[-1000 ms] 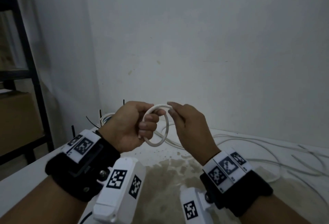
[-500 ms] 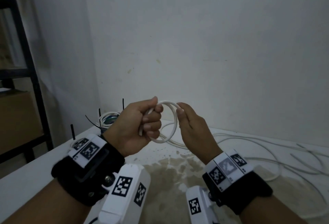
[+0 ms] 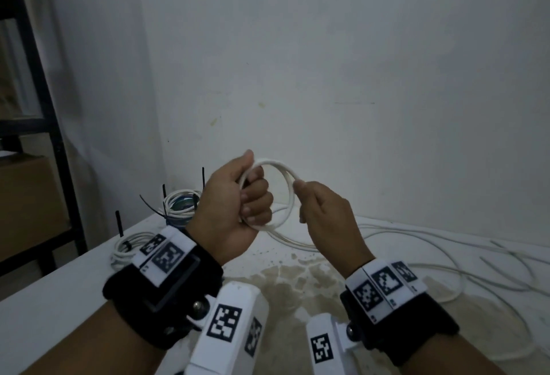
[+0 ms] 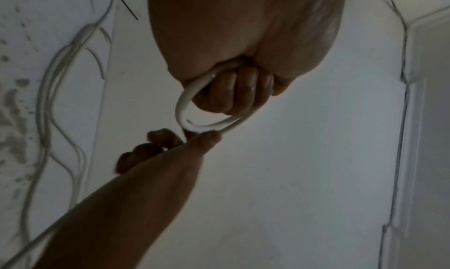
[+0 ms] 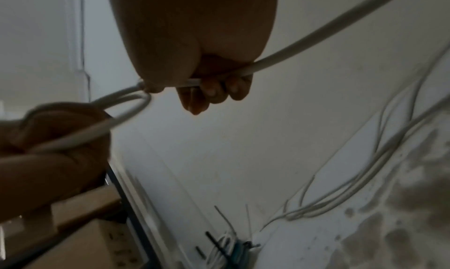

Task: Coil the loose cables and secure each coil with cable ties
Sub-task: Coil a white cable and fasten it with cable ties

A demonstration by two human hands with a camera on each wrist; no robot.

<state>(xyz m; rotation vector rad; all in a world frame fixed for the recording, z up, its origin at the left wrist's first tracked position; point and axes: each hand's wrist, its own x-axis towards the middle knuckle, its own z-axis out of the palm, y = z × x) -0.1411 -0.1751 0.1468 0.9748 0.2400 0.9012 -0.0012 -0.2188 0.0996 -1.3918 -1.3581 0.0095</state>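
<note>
the coil [image 3: 278,193] is held up over the table [image 3: 53,288], gripped in the closed left hand [image 3: 235,208]. the cable [image 5: 304,48] is pinched by the right hand [image 3: 324,220], which is now lower on the ring than a second ago. one more loop is likely being added. no tie is put on yet.
</note>
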